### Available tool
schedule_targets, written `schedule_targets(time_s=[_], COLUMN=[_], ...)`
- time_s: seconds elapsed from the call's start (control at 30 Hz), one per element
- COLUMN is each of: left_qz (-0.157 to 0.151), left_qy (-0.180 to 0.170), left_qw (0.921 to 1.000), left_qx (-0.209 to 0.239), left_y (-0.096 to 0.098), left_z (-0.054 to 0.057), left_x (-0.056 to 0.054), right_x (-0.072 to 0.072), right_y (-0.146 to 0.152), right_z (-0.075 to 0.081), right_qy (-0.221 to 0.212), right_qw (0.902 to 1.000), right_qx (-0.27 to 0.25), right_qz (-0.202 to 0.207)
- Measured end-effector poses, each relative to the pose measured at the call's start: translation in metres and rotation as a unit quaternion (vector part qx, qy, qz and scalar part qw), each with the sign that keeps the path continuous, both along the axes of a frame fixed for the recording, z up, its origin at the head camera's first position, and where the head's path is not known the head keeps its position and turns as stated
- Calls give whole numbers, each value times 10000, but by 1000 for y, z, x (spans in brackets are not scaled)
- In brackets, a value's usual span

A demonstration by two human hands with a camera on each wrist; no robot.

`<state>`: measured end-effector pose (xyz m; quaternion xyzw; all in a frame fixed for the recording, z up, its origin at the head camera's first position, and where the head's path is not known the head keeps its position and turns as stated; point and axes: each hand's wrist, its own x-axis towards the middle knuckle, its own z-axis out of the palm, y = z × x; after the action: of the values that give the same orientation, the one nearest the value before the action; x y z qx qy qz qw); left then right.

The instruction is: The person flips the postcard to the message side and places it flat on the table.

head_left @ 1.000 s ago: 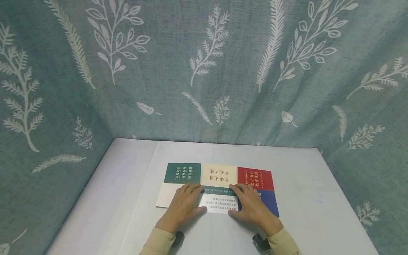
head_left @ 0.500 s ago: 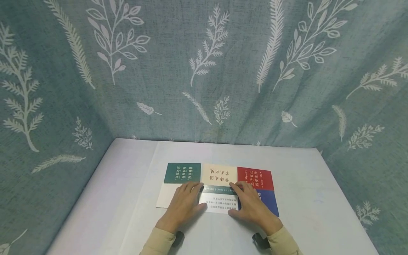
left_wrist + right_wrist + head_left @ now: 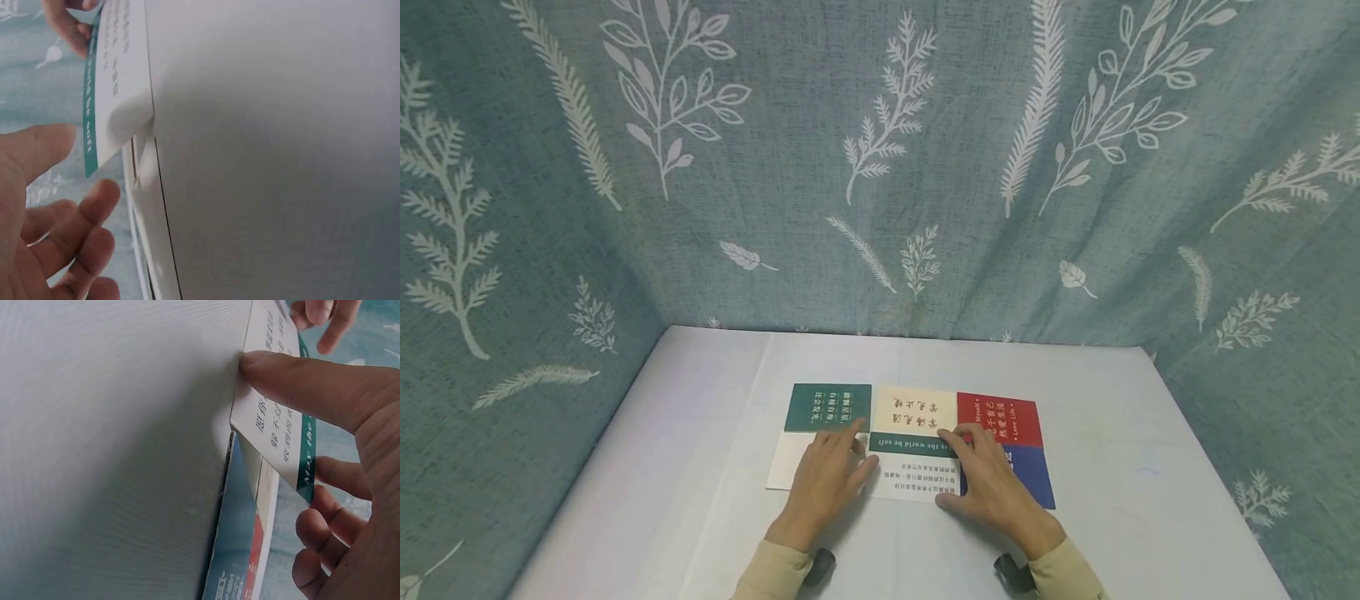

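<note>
Right hand (image 3: 992, 479) pinches the green-and-white card (image 3: 913, 468) by its near and far edges; left hand (image 3: 823, 475), spread, sits just beside. Room stretches toward the table's (image 3: 1112, 433) side edges.

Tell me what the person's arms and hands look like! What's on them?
The left hand and right hand are bare, with no gloves or rings showing. The left sleeve and right sleeve are both long and plain beige. Each wrist has a small, dark, chunky gadget, probably a wrist camera. No cables show.
</note>
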<state>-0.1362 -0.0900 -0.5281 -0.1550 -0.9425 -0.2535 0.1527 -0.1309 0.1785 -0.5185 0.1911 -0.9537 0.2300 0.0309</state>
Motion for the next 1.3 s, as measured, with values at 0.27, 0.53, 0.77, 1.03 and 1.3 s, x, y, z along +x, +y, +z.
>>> schedule_targets(time_s=[0.27, 0.53, 0.77, 1.03, 1.3], left_qz=[106, 300, 275, 336, 309], left_qy=[-792, -1125, -1075, -1086, -1113], left_qw=[9957, 9908, 9920, 9920, 9917], left_qx=[465, 692, 594, 552, 573], left_y=[0, 2, 4, 5, 5], left_z=[-1, -1, -3, -1, 0], left_x=[5, 8, 9, 9, 10], right_x=[1, 4, 7, 7, 11], right_y=[0, 0, 0, 16, 26], right_z=[0, -3, -2, 4, 7], right_qy=[0, 285, 189, -34, -895], right_qw=[9999, 9996, 9997, 9934, 9755], right_qx=[-56, 11, -66, -961, -1624], right_qz=[-114, -84, -108, -624, -1181])
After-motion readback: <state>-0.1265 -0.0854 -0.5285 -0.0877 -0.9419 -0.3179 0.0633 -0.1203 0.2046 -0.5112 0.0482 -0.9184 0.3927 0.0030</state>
